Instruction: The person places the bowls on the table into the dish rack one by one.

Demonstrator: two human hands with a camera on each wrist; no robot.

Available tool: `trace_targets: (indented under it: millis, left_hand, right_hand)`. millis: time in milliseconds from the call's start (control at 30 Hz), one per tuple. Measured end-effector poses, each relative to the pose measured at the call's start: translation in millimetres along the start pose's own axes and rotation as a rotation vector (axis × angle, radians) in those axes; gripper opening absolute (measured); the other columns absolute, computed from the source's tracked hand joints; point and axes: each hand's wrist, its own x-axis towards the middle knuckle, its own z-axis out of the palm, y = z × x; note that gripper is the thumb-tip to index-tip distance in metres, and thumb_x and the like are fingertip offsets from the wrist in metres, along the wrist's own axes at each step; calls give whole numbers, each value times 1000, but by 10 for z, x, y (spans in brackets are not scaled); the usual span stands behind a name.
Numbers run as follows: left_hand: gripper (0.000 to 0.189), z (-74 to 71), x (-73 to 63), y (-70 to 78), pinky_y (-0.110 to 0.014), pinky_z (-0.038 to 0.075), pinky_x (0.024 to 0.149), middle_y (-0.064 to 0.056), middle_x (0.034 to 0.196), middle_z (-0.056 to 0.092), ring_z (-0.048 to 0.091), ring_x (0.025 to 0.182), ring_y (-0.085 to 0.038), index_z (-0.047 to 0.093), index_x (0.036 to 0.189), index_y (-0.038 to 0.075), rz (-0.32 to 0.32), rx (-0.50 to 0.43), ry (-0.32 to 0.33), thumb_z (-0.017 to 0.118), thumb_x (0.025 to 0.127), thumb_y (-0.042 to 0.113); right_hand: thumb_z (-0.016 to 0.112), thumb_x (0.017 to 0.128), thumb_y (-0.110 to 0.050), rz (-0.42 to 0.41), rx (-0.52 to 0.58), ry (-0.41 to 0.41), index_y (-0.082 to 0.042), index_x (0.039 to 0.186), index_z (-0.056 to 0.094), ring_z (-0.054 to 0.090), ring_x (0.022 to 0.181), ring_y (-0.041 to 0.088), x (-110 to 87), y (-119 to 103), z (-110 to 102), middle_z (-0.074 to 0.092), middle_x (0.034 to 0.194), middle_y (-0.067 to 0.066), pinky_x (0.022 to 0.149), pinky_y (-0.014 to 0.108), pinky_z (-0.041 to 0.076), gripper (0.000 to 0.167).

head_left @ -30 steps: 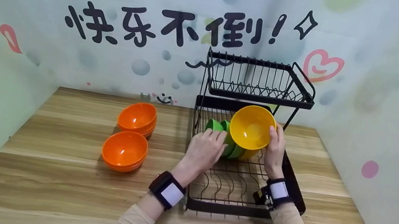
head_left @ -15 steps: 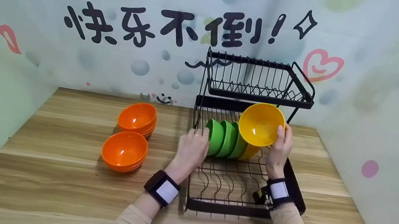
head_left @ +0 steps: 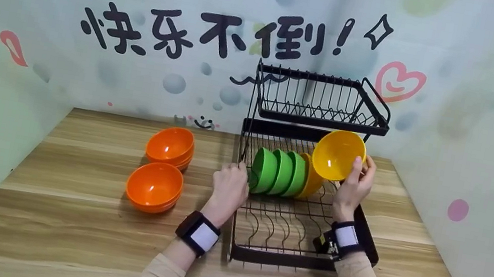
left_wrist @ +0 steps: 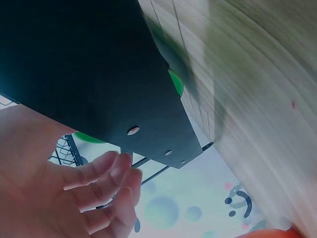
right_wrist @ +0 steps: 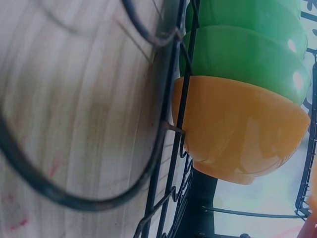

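My right hand (head_left: 354, 188) holds a yellow bowl (head_left: 338, 154) by its right side, thumb at the rim, raised above the lower tier of a black two-tier dish rack (head_left: 296, 261). Below it, another yellow bowl (head_left: 313, 183) stands on edge beside three green bowls (head_left: 267, 170) in a row. My left hand (head_left: 230, 186) is at the rack's left side, just left of the green bowls. In the left wrist view its fingers (left_wrist: 121, 173) are loosely curled beside the black side panel (left_wrist: 99, 74), with no bowl in them; its thumb is hidden.
Two stacks of orange bowls, a front stack (head_left: 154, 187) and a rear stack (head_left: 170, 146), stand on the wooden table (head_left: 60, 217) left of the rack. The rack's upper tier (head_left: 321, 121) overhangs the back of the lower one. A printed cloth wall (head_left: 135, 78) closes off the back.
My left hand has moved left from the green bowls to the rack's side, uncovering them. My right hand has carried the yellow bowl to the right, so the yellow bowl below shows more.
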Motion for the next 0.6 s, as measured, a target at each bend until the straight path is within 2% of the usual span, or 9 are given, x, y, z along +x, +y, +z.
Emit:
trace_targets:
  millis: [200, 433, 600]
  left_hand:
    - [24, -3, -38, -9, -36, 52, 54, -11, 77, 67, 64, 69, -24, 66, 90, 3, 5, 45, -10, 69, 77, 23]
    - [19, -1, -50, -14, -37, 52, 54, -11, 76, 67, 64, 69, -24, 66, 86, 4, 5, 19, -24, 68, 78, 21]
    - [22, -3, -53, -13, -38, 52, 56, -11, 77, 69, 65, 70, -26, 66, 88, 3, -1, 7, -48, 70, 77, 22]
  right_hand:
    - [53, 91, -35, -17, -29, 80, -8, 128, 51, 48, 89, 9, 14, 5, 9, 51, 101, -5, 75, 23, 44, 46]
    - [60, 89, -37, -23, -72, 104, -9, 128, 51, 45, 86, 9, 30, 34, -1, 47, 105, -1, 71, 21, 43, 49]
    - [67, 85, -35, -24, -122, 101, -10, 128, 52, 44, 89, 10, 37, 47, -8, 44, 107, 1, 75, 20, 41, 52]
